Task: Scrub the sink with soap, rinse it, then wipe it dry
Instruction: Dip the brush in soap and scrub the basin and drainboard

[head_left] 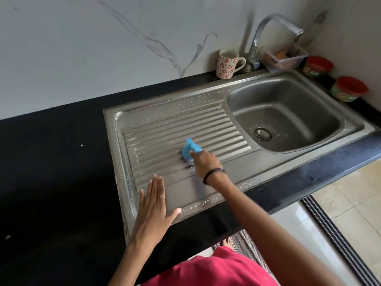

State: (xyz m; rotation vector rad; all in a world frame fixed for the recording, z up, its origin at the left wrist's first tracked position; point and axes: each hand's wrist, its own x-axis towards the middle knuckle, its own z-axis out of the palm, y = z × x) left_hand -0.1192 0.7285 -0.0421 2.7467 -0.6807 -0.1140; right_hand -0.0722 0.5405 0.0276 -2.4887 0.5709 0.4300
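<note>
A steel sink (292, 159) is set into a black counter, with a ribbed drainboard (175, 129) on its left and a bowl with a drain (262, 134) on its right. White soap streaks and droplets lie over the drainboard ribs and rim. My right hand (203, 162) grips a blue scrub brush (189, 149) pressed on the ribs near the drainboard's middle. My left hand (153, 203) lies flat, fingers apart, on the drainboard's near left corner, holding nothing. The chrome tap (268, 34) stands behind the bowl; no water stream shows.
A patterned mug (226, 62) stands on the sink's back rim by the tap. A clear plastic box with sponges (284, 57) sits behind the bowl. Two red-lidded tubs (317, 66) (348, 88) stand at the far right. The black counter (51, 172) stretches left.
</note>
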